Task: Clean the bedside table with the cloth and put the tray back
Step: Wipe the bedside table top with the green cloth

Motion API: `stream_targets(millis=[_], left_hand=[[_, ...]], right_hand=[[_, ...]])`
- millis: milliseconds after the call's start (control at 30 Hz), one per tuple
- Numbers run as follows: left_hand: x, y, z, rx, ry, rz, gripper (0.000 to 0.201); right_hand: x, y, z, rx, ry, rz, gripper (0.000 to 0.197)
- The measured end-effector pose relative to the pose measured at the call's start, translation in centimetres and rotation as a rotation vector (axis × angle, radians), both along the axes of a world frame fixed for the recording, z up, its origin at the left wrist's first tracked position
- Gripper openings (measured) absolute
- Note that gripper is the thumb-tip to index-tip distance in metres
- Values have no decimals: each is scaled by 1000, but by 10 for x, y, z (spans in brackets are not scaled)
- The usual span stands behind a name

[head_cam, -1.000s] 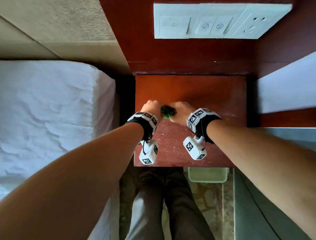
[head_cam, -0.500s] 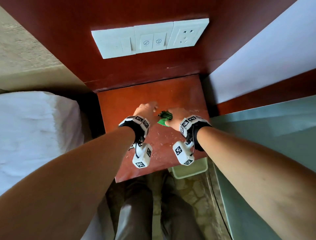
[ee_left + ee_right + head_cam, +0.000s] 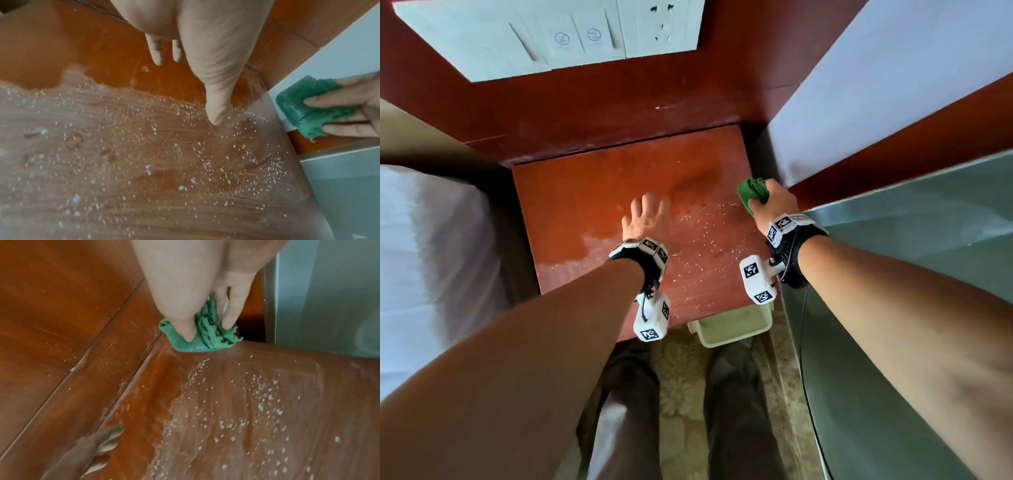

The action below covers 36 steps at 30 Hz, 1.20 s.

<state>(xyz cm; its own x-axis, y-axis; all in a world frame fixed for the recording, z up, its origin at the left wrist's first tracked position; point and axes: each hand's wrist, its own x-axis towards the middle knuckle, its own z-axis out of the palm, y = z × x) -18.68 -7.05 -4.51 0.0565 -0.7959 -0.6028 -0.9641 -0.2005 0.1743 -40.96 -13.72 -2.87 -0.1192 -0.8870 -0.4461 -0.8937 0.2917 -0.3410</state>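
Observation:
The reddish wooden bedside table (image 3: 585, 192) is speckled with white crumbs and dusty streaks (image 3: 144, 162). My right hand (image 3: 770, 202) grips a folded green cloth (image 3: 751, 192) at the table's far right edge; the cloth (image 3: 203, 337) is pinched between thumb and fingers and pressed near the back right corner. In the left wrist view the cloth (image 3: 308, 105) shows at the right. My left hand (image 3: 645, 219) hovers over the middle of the table with straight fingers (image 3: 216, 105), holding nothing. No tray is identifiable.
A white bed (image 3: 424, 257) lies left of the table. A wall panel with switches and a socket (image 3: 558, 37) is above. A grey-green surface (image 3: 911, 274) stands to the right. A pale bin (image 3: 732, 325) sits on the floor by my legs.
My hands have parted. The right one carried the cloth from the table's middle to its far right edge, and the left let go and opened. The head view tilted.

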Motion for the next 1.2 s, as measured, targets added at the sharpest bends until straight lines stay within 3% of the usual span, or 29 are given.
stream_targets(millis=[133, 300, 733, 933, 1200], left_hand=[[-20, 15, -15, 38, -73, 57, 136], [-29, 31, -32, 37, -144, 131, 147], [-29, 25, -36, 129, -138, 78, 149], [-27, 25, -40, 146, -131, 78, 150], [-29, 24, -36, 142, -137, 78, 149]], right_hand=[[-20, -12, -11, -150, -32, 146, 17], [-28, -28, -24, -166, -22, 321, 26], [-28, -45, -54, -96, -9, 460, 37], [-33, -25, -47, -101, -24, 523, 35], [-39, 17, -40, 100, -9, 605, 34]])
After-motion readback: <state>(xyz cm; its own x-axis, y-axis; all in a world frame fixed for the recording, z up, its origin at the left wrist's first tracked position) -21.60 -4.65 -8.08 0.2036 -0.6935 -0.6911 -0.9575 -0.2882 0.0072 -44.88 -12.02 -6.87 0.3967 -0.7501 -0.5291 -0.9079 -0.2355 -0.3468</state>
